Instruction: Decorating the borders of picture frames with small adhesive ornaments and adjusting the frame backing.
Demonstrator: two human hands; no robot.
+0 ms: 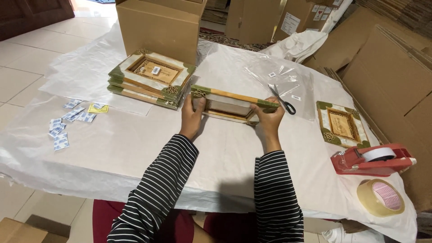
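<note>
Frames are what I am handling at this moment: my left hand [192, 118] and my right hand [268, 118] grip the two short ends of one green-cornered picture frame [229, 105], tipped up on its long edge near the middle of the table [112, 153], so that I see its top rim and part of its back. I judge that holding it by both ends keeps it steady and square while it stands on edge. On each hand the fingers are curled tight around the frame's end, thumb on the near side, with no slack showing.

Toward the far left corner lies a stack of matching frames [150, 76], flat and face up. Another single frame [342, 123] lies flat near the right edge. Scissors [282, 100] rest on clear plastic bags [279, 76] just beyond my right hand. Small white packets [67, 123] are scattered by the left edge, and a red tape dispenser [371, 159] and a tape roll [380, 197] sit at the near right corner.
</note>
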